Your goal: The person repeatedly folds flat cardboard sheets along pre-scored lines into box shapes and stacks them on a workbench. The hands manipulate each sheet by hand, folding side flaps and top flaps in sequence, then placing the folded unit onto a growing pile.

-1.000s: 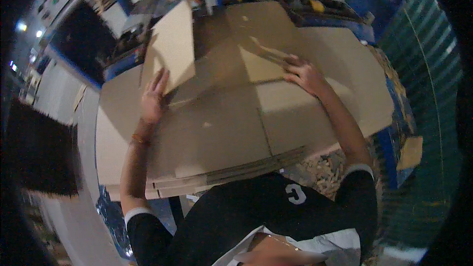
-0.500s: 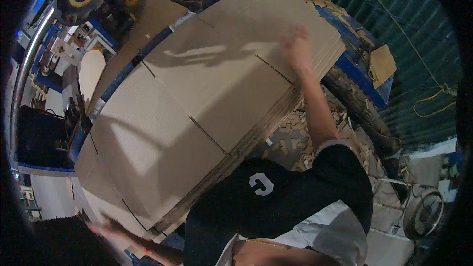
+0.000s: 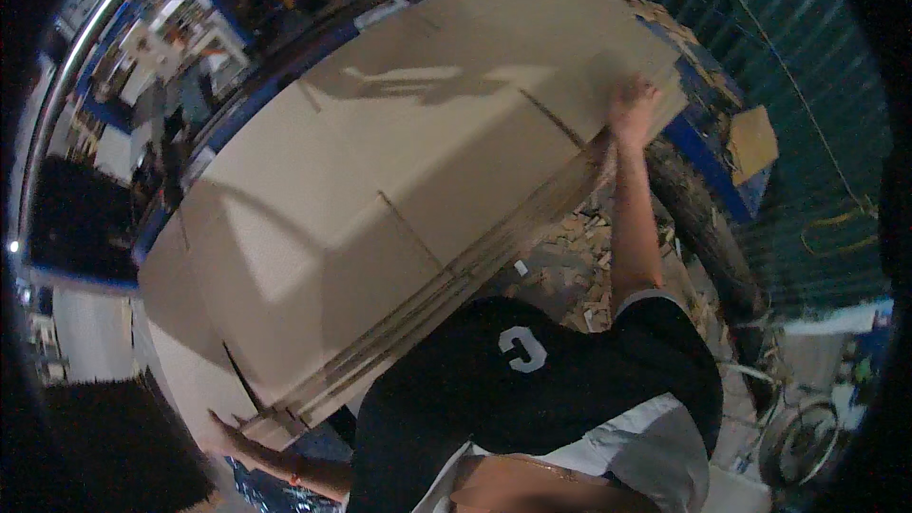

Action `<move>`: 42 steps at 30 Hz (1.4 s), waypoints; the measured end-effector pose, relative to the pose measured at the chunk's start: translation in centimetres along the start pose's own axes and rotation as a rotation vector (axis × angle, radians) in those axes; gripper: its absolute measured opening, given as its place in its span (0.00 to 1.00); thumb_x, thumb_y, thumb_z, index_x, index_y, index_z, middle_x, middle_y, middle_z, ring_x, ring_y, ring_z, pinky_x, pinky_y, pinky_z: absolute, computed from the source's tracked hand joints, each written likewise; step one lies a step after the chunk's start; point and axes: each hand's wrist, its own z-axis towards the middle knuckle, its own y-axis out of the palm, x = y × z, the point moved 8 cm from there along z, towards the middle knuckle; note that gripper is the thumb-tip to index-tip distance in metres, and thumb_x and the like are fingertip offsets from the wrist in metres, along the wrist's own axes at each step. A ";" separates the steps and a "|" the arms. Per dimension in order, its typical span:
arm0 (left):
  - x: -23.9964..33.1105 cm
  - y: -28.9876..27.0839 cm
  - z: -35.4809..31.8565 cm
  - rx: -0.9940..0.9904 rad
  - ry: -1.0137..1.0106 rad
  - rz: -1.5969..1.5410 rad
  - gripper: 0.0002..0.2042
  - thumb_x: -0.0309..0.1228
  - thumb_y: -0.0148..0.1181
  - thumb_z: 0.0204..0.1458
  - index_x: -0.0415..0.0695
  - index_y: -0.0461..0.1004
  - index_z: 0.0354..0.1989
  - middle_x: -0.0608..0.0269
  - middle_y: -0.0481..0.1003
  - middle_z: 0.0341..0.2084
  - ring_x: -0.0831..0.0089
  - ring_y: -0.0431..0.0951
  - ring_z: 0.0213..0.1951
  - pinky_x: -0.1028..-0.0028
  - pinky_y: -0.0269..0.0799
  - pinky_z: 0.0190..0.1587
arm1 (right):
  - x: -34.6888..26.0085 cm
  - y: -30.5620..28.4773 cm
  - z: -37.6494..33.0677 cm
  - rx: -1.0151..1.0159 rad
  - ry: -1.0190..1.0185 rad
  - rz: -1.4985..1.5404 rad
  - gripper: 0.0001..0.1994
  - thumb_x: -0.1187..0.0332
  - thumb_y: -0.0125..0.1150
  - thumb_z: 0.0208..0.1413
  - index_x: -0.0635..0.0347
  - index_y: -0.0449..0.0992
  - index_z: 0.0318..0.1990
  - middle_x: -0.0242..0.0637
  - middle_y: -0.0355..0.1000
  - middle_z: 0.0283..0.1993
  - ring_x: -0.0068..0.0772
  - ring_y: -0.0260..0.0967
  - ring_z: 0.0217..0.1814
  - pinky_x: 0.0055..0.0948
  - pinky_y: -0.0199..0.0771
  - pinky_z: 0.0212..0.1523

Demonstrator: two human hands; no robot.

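Beyond the right edge of the blue tabletop rises a dark green corrugated wall, a yellow cord hanging beside it; brown scraps litter the grey floor along the near edge. A round fan-like frame stands well off the near right corner. Past the far left edge, a metal rail curves by cluttered machinery, dimly lit
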 end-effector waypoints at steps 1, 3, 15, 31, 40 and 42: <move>0.5 -1.0 0.2 0.037 0.096 -0.086 0.29 0.40 0.60 0.45 0.28 0.61 0.48 0.46 0.69 0.41 0.60 0.72 0.38 0.64 0.72 0.39 | -0.1 -1.4 0.5 0.175 -0.024 0.249 0.23 0.68 0.55 0.48 0.66 0.64 0.53 0.51 0.62 0.53 0.50 0.56 0.57 0.41 0.56 0.56; -1.3 -2.2 0.9 0.067 0.026 -0.288 0.27 0.37 0.60 0.47 0.28 0.60 0.49 0.47 0.69 0.41 0.61 0.72 0.38 0.64 0.72 0.39 | 1.2 -1.7 2.1 0.286 0.134 0.684 0.21 0.73 0.55 0.48 0.67 0.64 0.52 0.47 0.65 0.50 0.45 0.63 0.52 0.39 0.63 0.51; 5.4 -1.3 -5.1 -0.444 -0.007 -0.588 0.13 0.27 0.54 0.49 0.33 0.70 0.41 0.57 0.70 0.41 0.70 0.68 0.43 0.71 0.64 0.46 | -10.9 -11.9 -6.4 -0.409 -0.188 0.515 0.16 0.77 0.53 0.50 0.61 0.68 0.48 0.38 0.69 0.45 0.32 0.65 0.46 0.30 0.67 0.47; 21.5 6.1 -18.5 -0.981 1.156 0.041 0.23 0.28 0.51 0.46 0.53 0.66 0.55 0.58 0.60 0.58 0.57 0.57 0.61 0.56 0.48 0.62 | -22.1 -3.7 -17.5 -0.873 -1.382 0.347 0.23 0.68 0.57 0.44 0.50 0.69 0.52 0.36 0.59 0.61 0.41 0.51 0.65 0.43 0.46 0.64; 24.8 14.6 -13.2 -0.904 1.047 -0.239 0.28 0.31 0.54 0.46 0.53 0.61 0.59 0.56 0.58 0.59 0.57 0.55 0.61 0.54 0.47 0.62 | -28.1 7.4 -10.0 -0.814 -1.352 0.134 0.31 0.45 0.47 0.52 0.41 0.54 0.63 0.35 0.48 0.66 0.42 0.41 0.69 0.50 0.43 0.64; 25.5 18.0 -11.6 -0.911 0.929 -0.250 0.27 0.30 0.54 0.47 0.53 0.60 0.60 0.56 0.57 0.59 0.58 0.53 0.62 0.53 0.46 0.62 | -29.9 10.2 -8.6 -0.824 -1.201 0.054 0.30 0.45 0.45 0.54 0.39 0.53 0.63 0.36 0.47 0.67 0.44 0.40 0.69 0.51 0.42 0.64</move>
